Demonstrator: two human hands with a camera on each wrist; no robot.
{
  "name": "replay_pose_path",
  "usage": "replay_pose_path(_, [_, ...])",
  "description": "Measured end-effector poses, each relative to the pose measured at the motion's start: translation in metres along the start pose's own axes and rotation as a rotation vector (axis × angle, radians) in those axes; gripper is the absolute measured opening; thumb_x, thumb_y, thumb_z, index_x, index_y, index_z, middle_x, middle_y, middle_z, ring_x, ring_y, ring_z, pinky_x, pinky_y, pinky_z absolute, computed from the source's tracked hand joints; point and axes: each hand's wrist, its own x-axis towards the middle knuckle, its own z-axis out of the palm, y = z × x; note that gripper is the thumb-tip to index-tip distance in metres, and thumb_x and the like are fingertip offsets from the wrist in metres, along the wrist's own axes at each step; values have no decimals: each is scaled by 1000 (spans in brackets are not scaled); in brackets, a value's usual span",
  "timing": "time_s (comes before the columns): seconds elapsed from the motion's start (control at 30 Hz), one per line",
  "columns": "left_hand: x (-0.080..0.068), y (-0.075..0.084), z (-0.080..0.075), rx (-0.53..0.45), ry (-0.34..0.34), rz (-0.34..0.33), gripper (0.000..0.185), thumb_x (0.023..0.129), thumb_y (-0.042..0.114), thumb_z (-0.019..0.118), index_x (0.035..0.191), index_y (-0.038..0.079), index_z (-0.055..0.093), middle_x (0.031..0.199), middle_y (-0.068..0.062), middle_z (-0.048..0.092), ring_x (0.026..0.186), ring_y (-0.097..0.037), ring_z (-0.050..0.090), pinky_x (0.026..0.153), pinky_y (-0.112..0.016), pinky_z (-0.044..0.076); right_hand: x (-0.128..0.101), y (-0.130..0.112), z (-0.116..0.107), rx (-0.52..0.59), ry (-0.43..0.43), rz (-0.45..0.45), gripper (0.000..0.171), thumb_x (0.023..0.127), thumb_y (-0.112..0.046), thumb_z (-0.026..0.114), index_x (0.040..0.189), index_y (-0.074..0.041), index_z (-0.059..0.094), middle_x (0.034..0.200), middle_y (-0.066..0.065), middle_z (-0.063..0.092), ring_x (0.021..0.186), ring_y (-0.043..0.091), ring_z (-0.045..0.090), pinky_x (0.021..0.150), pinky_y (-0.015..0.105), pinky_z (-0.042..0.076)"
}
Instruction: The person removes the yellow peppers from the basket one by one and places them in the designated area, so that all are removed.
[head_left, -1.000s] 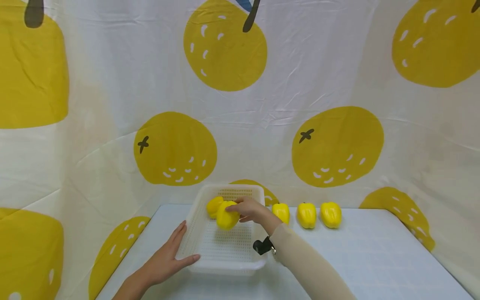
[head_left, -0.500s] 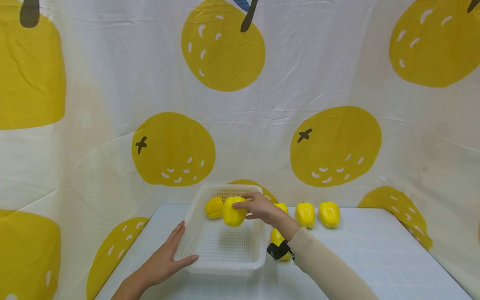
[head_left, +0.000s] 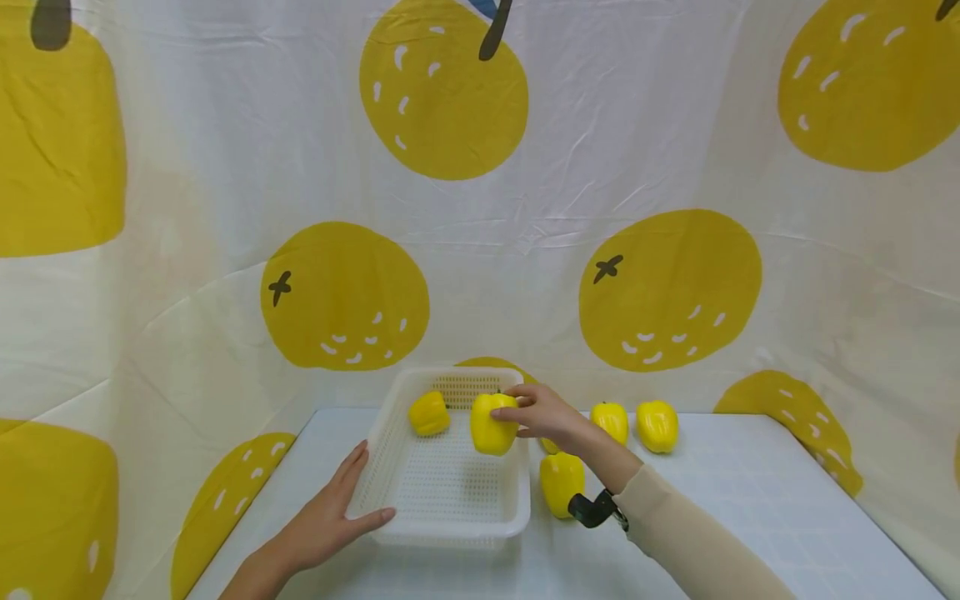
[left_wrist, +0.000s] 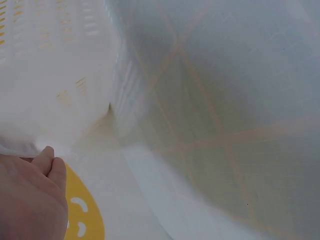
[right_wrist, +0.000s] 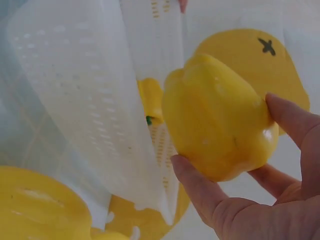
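Observation:
My right hand grips a yellow bell pepper above the right side of a white perforated basket; the right wrist view shows the same pepper held between thumb and fingers. A second yellow pepper lies inside the basket at its far left. My left hand rests flat against the basket's near left corner, fingers straight. On the table to the right of the basket stands another pepper, close to my right wrist.
Two more yellow peppers stand in a row at the back of the pale blue table. A white cloth with large yellow fruit prints walls in the back and both sides.
My right hand has carried the pepper from the basket's middle toward its right side and lifted it slightly. The left hand has stayed on the basket's corner.

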Motion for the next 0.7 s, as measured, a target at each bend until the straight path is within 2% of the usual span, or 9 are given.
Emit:
replay_pose_path(0.3, [2,-1,1,1,-7,-10,112,89,67,67,165,7,10,172,-12,4,153,-44,20,116,-69,24,-17,8,-22,-89,17,10,50,93,-28,77,135,-3,64,123,16,59,104,26,63,95,49,57])
replay_pose_path(0.5, [2,-1,1,1,-5,-2,113,89,67,66,165,6,10,172,-13,5,153,-44,19,116,-69,23,-27,18,-41,-86,38,25,57,92,-29,78,139,-2,60,127,16,58,105,25,63,97,51,55])
replay_pose_path(0.7, [1,-2,1,5,0,2,113,88,69,65,165,6,10,172,-12,4,153,-44,20,116,-69,24,-42,22,-59,-126,46,27,50,94,-28,75,135,-2,62,124,13,61,106,25,62,96,50,56])
